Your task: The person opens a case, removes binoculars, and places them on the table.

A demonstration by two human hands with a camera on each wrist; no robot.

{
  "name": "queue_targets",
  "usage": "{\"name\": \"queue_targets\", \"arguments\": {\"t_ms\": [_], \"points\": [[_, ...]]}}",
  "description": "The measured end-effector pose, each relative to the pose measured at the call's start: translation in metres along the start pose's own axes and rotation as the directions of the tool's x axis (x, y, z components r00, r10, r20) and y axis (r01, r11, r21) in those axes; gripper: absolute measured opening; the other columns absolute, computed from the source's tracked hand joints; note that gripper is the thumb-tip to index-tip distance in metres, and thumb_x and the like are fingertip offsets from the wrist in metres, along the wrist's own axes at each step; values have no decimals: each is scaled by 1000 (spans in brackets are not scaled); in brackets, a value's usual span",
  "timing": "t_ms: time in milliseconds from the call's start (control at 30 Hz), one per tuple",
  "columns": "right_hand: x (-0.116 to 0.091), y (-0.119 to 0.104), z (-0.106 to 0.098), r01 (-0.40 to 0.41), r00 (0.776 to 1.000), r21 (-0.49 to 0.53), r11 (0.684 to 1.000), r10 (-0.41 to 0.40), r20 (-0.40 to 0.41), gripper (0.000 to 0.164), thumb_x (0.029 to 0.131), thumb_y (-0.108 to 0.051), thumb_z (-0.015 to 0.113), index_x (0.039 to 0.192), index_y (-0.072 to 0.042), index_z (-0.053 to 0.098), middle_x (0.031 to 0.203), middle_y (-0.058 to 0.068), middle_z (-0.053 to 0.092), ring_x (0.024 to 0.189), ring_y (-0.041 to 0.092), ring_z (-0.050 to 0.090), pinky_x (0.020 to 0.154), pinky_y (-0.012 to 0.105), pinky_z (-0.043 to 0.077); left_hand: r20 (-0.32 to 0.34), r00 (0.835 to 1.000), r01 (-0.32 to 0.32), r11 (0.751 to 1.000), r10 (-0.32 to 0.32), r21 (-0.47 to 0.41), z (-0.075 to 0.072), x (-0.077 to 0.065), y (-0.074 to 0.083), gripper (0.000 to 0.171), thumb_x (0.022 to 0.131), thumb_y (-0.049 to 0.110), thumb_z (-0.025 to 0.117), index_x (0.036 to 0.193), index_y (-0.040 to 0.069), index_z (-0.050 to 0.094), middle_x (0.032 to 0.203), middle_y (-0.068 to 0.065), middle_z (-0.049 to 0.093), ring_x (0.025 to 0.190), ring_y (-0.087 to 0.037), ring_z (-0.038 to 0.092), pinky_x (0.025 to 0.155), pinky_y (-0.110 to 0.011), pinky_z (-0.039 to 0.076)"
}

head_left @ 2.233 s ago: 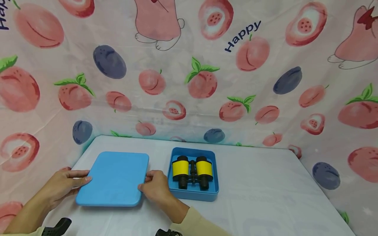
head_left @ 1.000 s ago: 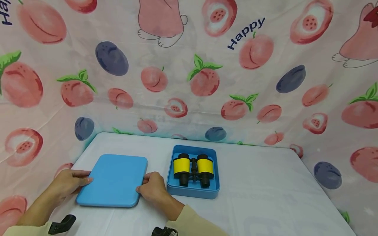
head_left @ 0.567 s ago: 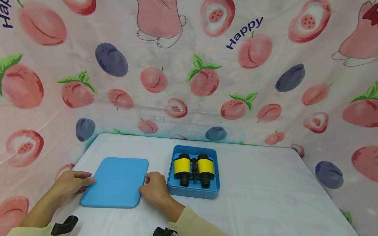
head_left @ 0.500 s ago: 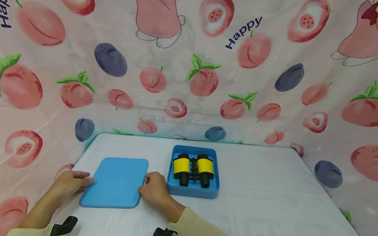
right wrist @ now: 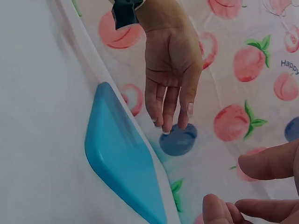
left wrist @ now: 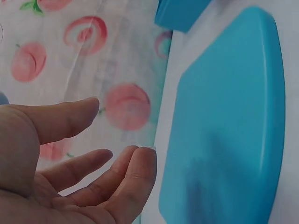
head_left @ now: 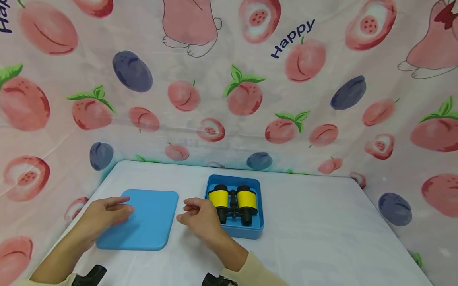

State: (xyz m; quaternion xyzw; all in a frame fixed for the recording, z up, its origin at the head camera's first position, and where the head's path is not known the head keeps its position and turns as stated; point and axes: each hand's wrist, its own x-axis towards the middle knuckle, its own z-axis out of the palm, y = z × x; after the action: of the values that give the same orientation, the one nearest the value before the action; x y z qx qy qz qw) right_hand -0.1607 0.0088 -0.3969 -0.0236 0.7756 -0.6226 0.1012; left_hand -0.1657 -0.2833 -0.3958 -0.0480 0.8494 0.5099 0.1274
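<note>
A flat blue lid [head_left: 146, 222] with rounded corners lies on the white table. My left hand [head_left: 105, 214] hovers over the lid's left side, fingers relaxed and holding nothing; its shadow falls on the blue surface. In the left wrist view, thumb and fingers of that hand stand apart beside the lid [left wrist: 229, 121]. Between the lid and a blue box [head_left: 243, 232], my right hand [head_left: 204, 218] is raised with loosely bent fingers and nothing in them. Black and yellow binoculars [head_left: 233, 201] lie inside the box, their left barrel partly behind the right hand.
The white table [head_left: 315, 230] stretches to the right of the box. Behind it and along the sides hangs a cloth [head_left: 211, 71] printed with peaches and blue fruits. Dark straps with devices [head_left: 89, 276] sit at both wrists.
Both hands have let go of the lid's side edges after it was lowered onto the table. The left hand has risen over the lid; the right has lifted and shifted right towards the box.
</note>
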Motion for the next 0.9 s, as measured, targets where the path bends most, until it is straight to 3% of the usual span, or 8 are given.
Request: {"name": "queue_targets", "arguments": {"t_ms": [167,500,700,900], "points": [[-5,-2,-21,46,999,-26,999,-46,1,41,89,-9,82,128,-5,71,111,11,69,90,12,62,79,23,61,15,999,-40,999,41,-35,20,1,15,74,102,32,68,156,-8,38,129,-14,72,102,-13,76,88,-23,62],[-5,0,-63,90,996,-79,993,-92,-15,46,90,-12,80,134,-3,67,118,15,68,96,15,65,81,25,62,77,993,-79,988,90,-132,61,4,48,71,101,32,69,156,-4,42,144,-25,62,115,-26,75,97,-34,62],[-3,0,-89,79,996,-106,991,-84,-43,46,92,-11,78,137,-6,66,126,18,68,102,17,67,88,30,63,83,994,-61,986,75,-155,91,12,72,67,99,29,73,153,1,47,143,-23,63,119,-30,73,101,-42,60],[1,4,-110,83,995,-138,987,-91,-51,50,92,-9,78,139,-2,63,129,19,66,108,22,67,94,35,63,78,994,-59,989,71,-138,119,22,87,66,98,27,74,153,1,48,145,-24,61,119,-31,71,102,-47,59]]}}
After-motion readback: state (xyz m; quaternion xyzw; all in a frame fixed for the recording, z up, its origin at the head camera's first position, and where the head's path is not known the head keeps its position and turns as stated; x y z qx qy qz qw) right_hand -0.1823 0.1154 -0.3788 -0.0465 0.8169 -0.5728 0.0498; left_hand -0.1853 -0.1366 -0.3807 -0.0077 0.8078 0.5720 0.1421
